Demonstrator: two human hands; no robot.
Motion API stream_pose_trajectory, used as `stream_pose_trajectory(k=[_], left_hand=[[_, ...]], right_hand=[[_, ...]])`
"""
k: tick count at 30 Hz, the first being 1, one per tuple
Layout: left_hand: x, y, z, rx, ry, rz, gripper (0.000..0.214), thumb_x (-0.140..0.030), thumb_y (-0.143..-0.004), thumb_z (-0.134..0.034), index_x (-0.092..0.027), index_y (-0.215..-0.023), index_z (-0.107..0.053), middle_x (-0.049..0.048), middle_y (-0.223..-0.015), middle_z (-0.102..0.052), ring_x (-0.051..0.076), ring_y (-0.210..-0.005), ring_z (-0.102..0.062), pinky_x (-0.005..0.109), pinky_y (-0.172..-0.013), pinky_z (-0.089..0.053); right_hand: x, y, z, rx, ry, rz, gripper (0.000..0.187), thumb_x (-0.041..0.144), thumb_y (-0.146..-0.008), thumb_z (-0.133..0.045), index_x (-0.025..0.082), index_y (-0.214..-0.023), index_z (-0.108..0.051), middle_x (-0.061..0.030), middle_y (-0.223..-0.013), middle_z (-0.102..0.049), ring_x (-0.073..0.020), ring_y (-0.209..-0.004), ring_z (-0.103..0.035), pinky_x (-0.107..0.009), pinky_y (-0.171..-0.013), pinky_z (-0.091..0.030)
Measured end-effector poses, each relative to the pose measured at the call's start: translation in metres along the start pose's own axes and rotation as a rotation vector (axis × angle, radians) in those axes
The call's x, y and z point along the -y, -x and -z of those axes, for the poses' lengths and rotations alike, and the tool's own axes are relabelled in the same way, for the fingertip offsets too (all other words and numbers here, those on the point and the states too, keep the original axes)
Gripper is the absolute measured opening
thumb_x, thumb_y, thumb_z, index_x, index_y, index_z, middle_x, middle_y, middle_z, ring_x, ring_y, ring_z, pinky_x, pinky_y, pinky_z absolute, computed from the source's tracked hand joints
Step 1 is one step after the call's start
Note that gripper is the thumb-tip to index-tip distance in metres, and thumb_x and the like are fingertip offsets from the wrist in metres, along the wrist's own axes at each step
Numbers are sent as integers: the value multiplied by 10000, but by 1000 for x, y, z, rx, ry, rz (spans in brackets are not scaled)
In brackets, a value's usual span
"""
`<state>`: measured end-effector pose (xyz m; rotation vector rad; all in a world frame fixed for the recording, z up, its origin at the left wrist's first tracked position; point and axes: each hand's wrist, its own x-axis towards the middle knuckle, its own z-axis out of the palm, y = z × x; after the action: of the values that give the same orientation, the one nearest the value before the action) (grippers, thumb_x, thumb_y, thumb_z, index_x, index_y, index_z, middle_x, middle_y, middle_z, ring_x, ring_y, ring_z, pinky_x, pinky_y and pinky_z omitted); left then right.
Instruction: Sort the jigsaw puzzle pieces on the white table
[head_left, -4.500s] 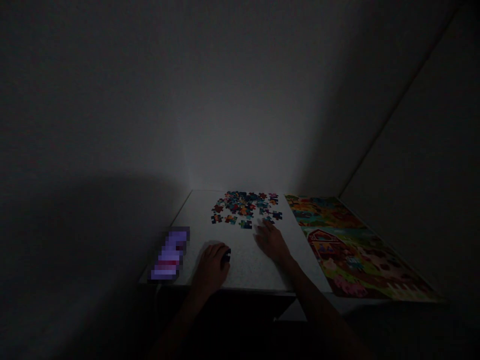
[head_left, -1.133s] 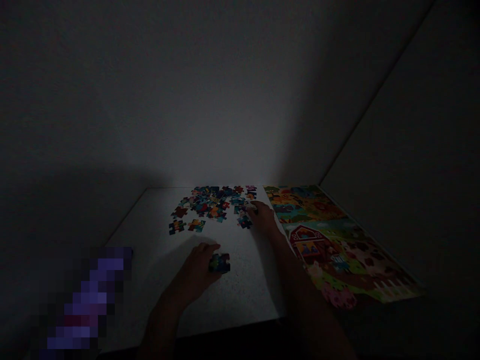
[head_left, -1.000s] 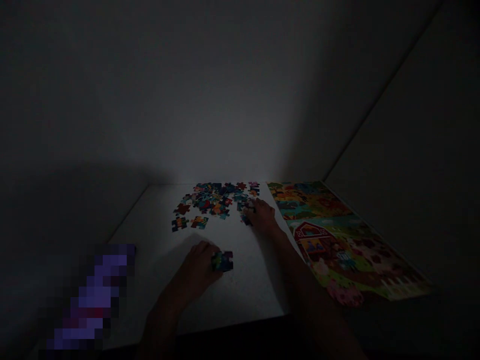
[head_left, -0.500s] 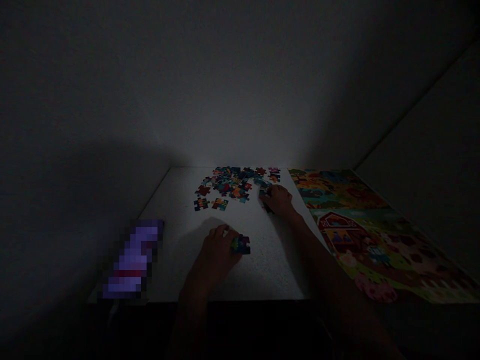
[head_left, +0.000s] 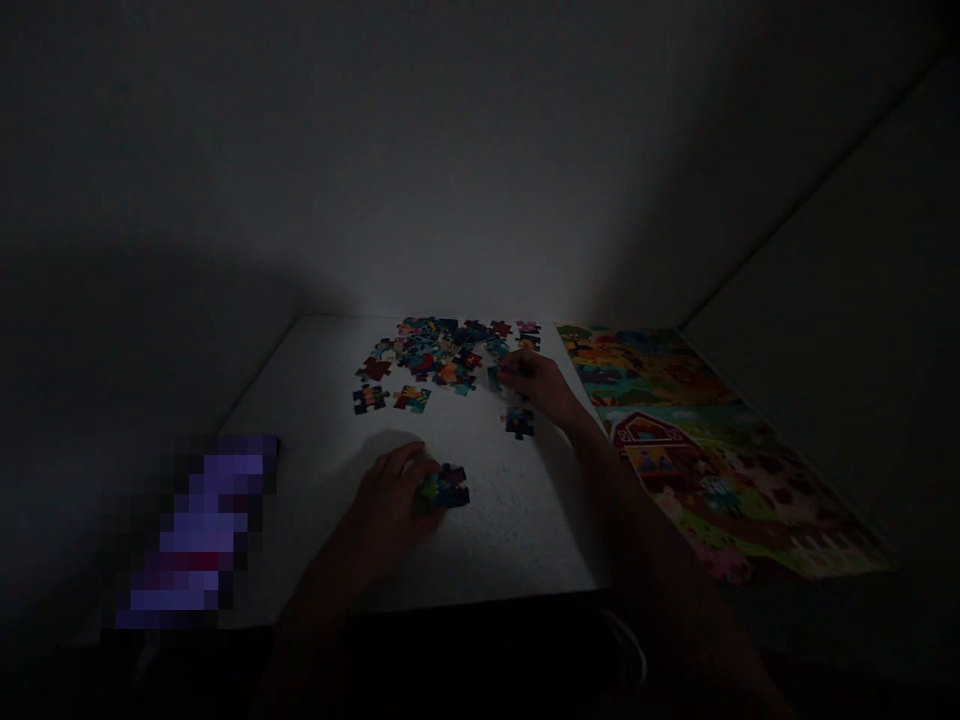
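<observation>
- Head view, looking forward and down in dim light at a white speckled tabletop [head_left: 517, 540].
- Done so far: a small joined cluster of jigsaw pieces [head_left: 446, 487] sits near the front of the tabletop, though it is too dark to count how many pieces it holds.
- Left over: most pieces lie unjoined in a loose heap of jigsaw pieces [head_left: 439, 352] towards the far edge, and two separate pieces [head_left: 412, 398] lie on the near side of it.
- Left hand [head_left: 391, 495]: curled and grasping the joined cluster of jigsaw pieces from its left side, with the cluster resting on the tabletop.
- Right hand [head_left: 540, 385]: fingers bunched at the near right edge of the heap. They may be pinching a piece, but the dark hides whether anything is held.
- A single jigsaw piece [head_left: 519, 423] lies just below the right hand, not touching it.
- A farm picture poster [head_left: 712, 460] with a red barn lies flat to the right of the heap.
- A purple object [head_left: 199, 535] at the left is too blurred to name.
</observation>
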<state>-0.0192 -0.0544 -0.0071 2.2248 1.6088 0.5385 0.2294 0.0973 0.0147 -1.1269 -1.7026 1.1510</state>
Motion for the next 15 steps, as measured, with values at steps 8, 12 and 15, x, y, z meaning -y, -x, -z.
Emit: stream_pose_trajectory(k=[8, 12, 15], left_hand=[[-6, 3, 6, 20, -4, 50, 434, -234, -777, -719, -225, -1199, -618, 92, -1393, -523, 300, -1304, -459, 462, -1094, -389], [-3, 4, 2, -18, 26, 41, 520, -226, -775, -714, -230, -1270, -555, 96, -1382, -530, 299, -1288, -474, 481, -1085, -399], [-5, 3, 4, -23, 64, 55, 593, -206, -747, -718, -225, -1301, -508, 98, -1347, -556, 304, -1264, -493, 495, -1074, -409]], right_hand=[[27, 35, -63, 688, -129, -78, 361, 310, -716, -768, 186, -1021, -619, 14, -837, -608, -135, -768, -569, -255, -680, -439], [22, 37, -74, 652, -137, -83, 333, 289, -692, -795, 183, -931, -589, 6, -854, -625, -140, -774, -595, -262, -688, -467], [21, 39, -74, 613, -69, 1, 299, 320, -729, -780, 190, -966, -650, -28, -943, -673, -165, -854, -625, -297, -772, -490]])
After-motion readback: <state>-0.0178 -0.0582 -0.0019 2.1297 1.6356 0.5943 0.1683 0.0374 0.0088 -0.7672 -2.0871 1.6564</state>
